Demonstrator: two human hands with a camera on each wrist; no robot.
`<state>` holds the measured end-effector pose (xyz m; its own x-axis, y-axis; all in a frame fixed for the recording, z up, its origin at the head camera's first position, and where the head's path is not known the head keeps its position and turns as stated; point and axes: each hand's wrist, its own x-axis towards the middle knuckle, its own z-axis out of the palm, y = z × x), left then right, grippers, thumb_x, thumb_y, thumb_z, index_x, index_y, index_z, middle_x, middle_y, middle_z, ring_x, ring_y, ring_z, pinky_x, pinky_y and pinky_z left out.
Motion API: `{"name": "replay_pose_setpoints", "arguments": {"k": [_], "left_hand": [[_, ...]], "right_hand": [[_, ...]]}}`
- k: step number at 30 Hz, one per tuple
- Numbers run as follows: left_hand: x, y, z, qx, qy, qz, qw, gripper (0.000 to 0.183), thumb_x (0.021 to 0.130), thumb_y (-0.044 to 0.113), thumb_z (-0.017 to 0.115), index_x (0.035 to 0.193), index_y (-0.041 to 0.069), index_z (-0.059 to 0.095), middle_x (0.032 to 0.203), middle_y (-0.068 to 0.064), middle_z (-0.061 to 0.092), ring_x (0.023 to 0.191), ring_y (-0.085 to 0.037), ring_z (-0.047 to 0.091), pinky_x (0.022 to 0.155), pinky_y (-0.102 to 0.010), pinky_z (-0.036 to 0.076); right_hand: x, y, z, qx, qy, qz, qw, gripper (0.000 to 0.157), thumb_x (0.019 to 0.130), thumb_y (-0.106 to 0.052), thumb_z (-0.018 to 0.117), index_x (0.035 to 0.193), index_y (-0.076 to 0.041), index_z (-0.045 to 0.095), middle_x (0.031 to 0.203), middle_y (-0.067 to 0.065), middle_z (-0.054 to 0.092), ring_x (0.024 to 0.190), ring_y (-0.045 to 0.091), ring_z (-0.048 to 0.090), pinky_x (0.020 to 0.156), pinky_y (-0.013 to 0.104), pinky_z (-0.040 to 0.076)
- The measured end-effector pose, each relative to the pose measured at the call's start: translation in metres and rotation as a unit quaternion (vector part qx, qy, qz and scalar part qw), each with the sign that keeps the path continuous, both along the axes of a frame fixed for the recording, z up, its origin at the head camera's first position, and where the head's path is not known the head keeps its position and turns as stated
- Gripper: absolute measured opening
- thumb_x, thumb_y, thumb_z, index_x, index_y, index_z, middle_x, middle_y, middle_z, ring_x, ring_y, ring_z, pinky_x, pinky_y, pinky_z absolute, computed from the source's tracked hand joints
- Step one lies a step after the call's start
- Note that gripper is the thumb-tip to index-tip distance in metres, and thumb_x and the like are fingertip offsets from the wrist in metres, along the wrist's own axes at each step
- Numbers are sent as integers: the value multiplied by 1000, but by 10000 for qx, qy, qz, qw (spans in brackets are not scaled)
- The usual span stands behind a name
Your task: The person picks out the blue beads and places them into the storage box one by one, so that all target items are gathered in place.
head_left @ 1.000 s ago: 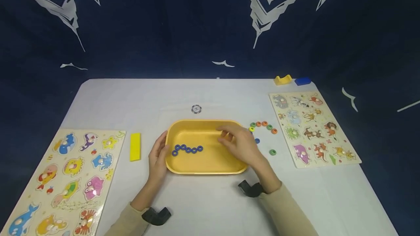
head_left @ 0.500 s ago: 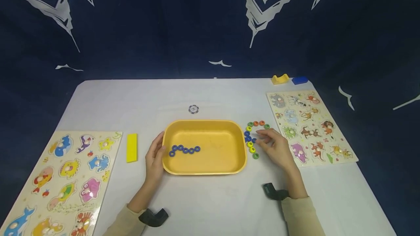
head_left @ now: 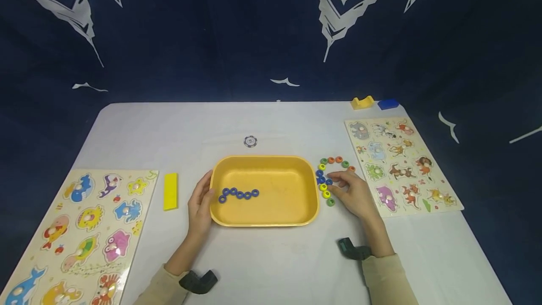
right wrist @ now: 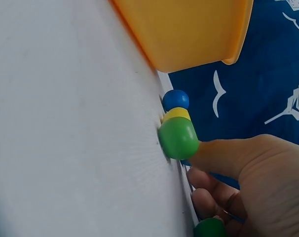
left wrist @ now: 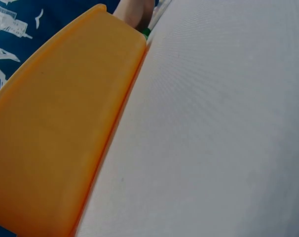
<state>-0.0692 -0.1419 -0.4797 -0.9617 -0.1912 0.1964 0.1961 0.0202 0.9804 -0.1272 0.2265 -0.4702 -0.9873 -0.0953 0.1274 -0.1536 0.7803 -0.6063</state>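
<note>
In the head view my left hand (head_left: pixel 199 206) grips the left rim of a yellow tray (head_left: pixel 271 215), thumb and fingers at its edge. Several blue beads (head_left: pixel 233 191) lie in a wavy row inside, towards the left. Beyond the tray's right side, my right hand (head_left: pixel 353 194) has its thumb and index fingertip around a blue bead (head_left: pixel 329 182) on the table. Yellow beads (head_left: pixel 325 194), more blue beads and a green bead (head_left: pixel 330 202) lie close beside these fingertips. In the right wrist view a green bead (right wrist: pixel 179 138) partly hides the thumb tip.
Orange beads (head_left: pixel 338 159) curve behind the right hand. Animal puzzle boards stand at right (head_left: pixel 402 168) and left (head_left: pixel 93 229). A yellow strip (head_left: pixel 171 191) lies left of the tray; a poker chip (head_left: pixel 250 141) lies behind it. Yellow (head_left: pixel 362 102) and blue blocks (head_left: pixel 388 104) sit at the back edge.
My right hand has moved from above the tray to the beads on its right, and its fingertips have closed around a blue bead. The left hand stays at the tray.
</note>
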Motion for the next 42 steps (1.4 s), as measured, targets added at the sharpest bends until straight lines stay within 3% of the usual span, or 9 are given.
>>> {"name": "replay_pose_setpoints", "arguments": {"k": [5,10,15,18,22,27,30,37,42], "left_hand": [[2,1,7,88,-26,-17,10000,41,92,1,38,133,8,40,131,-12,44,111,-26,45,91,-19,44],[0,0,3,134,-54,-52,9999,41,92,2,38,133,12,41,131,-10,44,113,-26,44,93,-22,43],[3,4,16,151,-92,73,9998,42,91,-3,36,132,4,39,129,-16,44,110,-35,43,90,-22,45],[4,8,24,110,-117,180,9997,41,91,-4,35,131,0,38,127,-21,44,108,-37,43,89,-21,45],[6,11,27,78,-143,328,9993,40,91,-3,36,130,-2,39,126,-22,44,108,-38,43,89,-19,44],[8,12,27,113,-52,361,9993,39,91,-3,35,130,-3,40,126,-23,45,107,-39,43,88,-20,45],[9,13,26,118,-22,343,9993,39,92,-3,35,130,-3,39,125,-24,44,105,-40,43,87,-20,46],[9,12,26,39,-19,387,9992,38,91,-3,35,129,-3,40,126,-23,45,104,-38,44,87,-19,46],[9,12,26,77,-107,356,9993,39,91,-3,35,130,-1,40,125,-21,46,104,-37,45,86,-20,46]], "right_hand": [[-1,-2,2,103,81,-50,9999,24,74,-15,70,98,-16,66,84,-1,59,75,14,49,63,27,41],[0,-7,23,-17,480,-5,9988,23,75,-14,69,98,-12,65,82,0,59,73,14,49,60,24,41],[-2,-38,59,-196,955,660,9931,20,75,-15,70,93,-12,65,79,-3,57,70,13,48,53,22,38],[-6,-67,71,-119,892,1240,9882,16,75,-15,69,91,-13,65,78,-4,57,68,12,49,54,21,40],[-9,-108,68,454,439,1844,9808,13,75,-13,68,87,-12,65,73,-4,55,66,9,48,58,21,42],[-7,-147,56,1325,-300,2199,9660,8,73,-12,65,81,-13,64,63,-6,50,62,9,46,54,21,40],[-6,-161,50,1537,-519,2391,9573,8,72,-10,65,79,-13,63,64,-7,51,62,9,47,52,21,40],[-6,-174,47,1378,-654,2636,9525,12,73,-9,66,84,-12,64,64,-6,53,63,10,49,55,21,41],[-1,-155,57,688,-293,2329,9696,20,76,-15,66,96,-14,65,71,-11,55,65,4,49,58,18,43]]}}
